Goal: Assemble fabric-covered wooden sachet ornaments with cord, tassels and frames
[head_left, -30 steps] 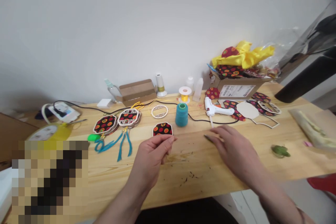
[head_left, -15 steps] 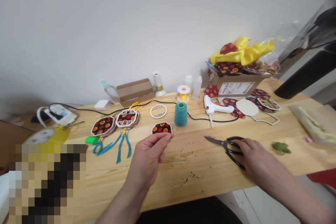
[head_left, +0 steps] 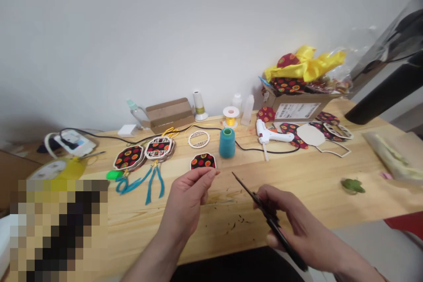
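Note:
My left hand (head_left: 191, 196) is closed in a pinch over the middle of the table. What it holds, if anything, is too small or hidden to make out. Just beyond its fingertips lies a black floral fabric piece with a pale edge (head_left: 202, 161), its lower part hidden by the hand. My right hand (head_left: 291, 220) holds black-handled scissors (head_left: 259, 205) off the table, blades pointing up and left toward the left fingertips. A teal thread cone (head_left: 227, 144) stands behind, between the two hands. Dark scraps (head_left: 240, 219) are scattered below the hands.
To the left lie stacked floral ornaments (head_left: 158, 148) with teal tassels (head_left: 150, 187). A white glue gun (head_left: 272, 134), its black cord (head_left: 261, 150) and a filled cardboard box (head_left: 297, 105) are at the back right. A round wooden lattice (head_left: 198, 139) lies beyond the fabric piece.
My right hand has lifted the scissors from the table, moved them left and turned them toward my left hand. The left hand keeps its pinch almost in place.

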`<state>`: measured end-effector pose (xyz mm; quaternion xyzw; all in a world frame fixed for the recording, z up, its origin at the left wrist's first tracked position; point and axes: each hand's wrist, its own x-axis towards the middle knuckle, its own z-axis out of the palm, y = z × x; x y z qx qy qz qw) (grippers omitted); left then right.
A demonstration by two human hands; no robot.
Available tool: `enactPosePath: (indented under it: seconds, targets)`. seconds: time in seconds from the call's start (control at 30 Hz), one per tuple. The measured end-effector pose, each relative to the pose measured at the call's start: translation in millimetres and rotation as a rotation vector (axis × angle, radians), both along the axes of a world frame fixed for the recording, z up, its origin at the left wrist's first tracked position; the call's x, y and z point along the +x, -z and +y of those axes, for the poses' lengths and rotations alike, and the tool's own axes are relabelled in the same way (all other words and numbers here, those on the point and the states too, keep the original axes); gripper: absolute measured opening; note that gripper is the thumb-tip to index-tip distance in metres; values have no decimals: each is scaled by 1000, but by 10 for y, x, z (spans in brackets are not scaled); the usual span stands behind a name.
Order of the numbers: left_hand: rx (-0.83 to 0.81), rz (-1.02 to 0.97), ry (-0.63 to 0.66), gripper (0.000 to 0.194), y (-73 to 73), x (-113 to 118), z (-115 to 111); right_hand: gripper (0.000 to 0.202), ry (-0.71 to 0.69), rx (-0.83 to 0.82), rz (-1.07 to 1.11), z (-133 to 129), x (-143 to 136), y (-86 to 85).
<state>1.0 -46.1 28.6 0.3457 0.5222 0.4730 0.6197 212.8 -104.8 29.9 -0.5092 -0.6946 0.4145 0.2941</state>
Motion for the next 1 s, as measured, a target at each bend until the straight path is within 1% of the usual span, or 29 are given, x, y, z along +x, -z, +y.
enactPosePath:
  seconds: [0.07,0.2,0.4,0.6,0.77,0.87,1.0]
  targets:
    - [6,-1,-4,23,-1,-15,-10,27,-26,-12,-29,15,-32,-14]
    - [14,-6,-14,22,-10,-29,-28,22,-52,-97,-121,52,-61,-26]
    - [34,13,9,21,-8,-11,-33,28,-34,-151,-170,82,-79,-13]
    - [51,77,48,23,-16,17,-73,34,-20,-160,-160,99,-104,-20]
    - [87,75,72,21,-31,10,-102,40,-13,-123,-183,126,-125,17]
    - [96,96,66,18,-32,-3,-98,39,-13,-105,-206,130,-118,22]
    - [113,116,95,18,-28,13,-96,38,-7,-75,-221,129,-123,-5]
